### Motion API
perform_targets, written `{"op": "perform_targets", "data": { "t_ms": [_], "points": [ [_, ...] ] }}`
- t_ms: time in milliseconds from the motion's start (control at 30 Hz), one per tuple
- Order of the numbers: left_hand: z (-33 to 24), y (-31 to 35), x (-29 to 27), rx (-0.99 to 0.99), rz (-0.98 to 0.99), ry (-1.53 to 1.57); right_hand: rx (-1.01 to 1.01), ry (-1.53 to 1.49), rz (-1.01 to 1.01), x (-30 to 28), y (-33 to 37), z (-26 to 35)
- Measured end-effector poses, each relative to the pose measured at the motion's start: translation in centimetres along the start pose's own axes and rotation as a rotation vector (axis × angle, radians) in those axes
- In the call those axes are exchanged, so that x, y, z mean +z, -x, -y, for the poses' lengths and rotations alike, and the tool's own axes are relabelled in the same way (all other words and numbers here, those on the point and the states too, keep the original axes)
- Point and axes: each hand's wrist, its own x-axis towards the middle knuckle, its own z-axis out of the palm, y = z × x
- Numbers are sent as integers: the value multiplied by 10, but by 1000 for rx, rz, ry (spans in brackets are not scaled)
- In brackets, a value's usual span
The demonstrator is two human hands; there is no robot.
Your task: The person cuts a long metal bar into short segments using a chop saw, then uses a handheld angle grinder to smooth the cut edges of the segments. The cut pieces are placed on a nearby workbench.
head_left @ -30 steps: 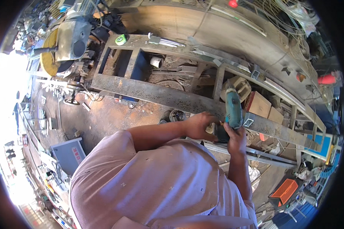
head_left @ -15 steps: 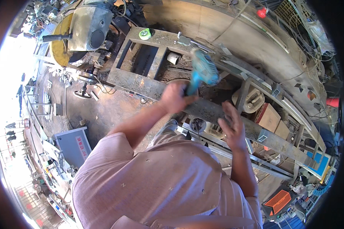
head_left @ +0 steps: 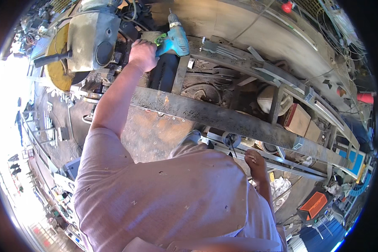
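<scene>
A teal cordless drill (head_left: 177,40) is at the far end of the metal frame, its chuck pointing away from me. My left hand (head_left: 143,55) is closed around the base of its handle. Behind the handle a green tape measure (head_left: 160,39) shows in part. Nearer my body, on the right, my right hand (head_left: 255,163) hangs below the front beam (head_left: 222,120) with its fingers curled in. Whatever those fingers may hold is hidden.
A big cut-off saw with a yellow guard (head_left: 59,63) stands left of the frame. Thin metal bolts or rods (head_left: 222,50) lie on the back beam. A cardboard box (head_left: 297,118) and a pale jug (head_left: 273,101) sit below the frame. An orange-and-black case (head_left: 315,206) is at right.
My left hand has carried the drill away from me and to the left, to the frame's far end. My right hand has dropped back toward my body, its spread fingers now curled.
</scene>
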Motion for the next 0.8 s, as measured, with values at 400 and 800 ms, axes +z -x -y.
{"op": "perform_targets", "data": {
  "t_ms": [400, 800],
  "points": [
    [1, -83, -16, 311, 73, -260, 110, 50, -131, -16, 29, -15],
    [-2, -119, -10, 432, 120, -276, 258, -54, -175, 9, 60, -57]
  ]
}}
